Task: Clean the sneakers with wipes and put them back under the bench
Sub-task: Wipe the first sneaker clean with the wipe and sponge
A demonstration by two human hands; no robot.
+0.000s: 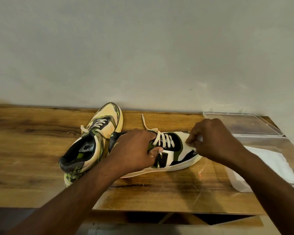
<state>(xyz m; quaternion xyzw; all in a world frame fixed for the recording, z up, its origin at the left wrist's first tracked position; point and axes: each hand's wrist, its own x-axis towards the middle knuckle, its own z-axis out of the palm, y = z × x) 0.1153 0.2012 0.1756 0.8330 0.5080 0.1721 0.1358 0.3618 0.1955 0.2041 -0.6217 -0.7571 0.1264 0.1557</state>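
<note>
left hand clamps centre sneaker, right hand fingers pinch wipe on toe; left-of-centre sneaker looks dirty, both not yet stowed.

bench: streaked wood, satin | box: clear glossy plastic | wall: matt, smooth

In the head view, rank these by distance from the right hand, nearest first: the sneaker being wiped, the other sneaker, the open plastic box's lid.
From the right hand:
1. Sneaker being wiped, under the hand, touching.
2. Clear lid, just behind, to the right.
3. Other sneaker, far left.
</note>
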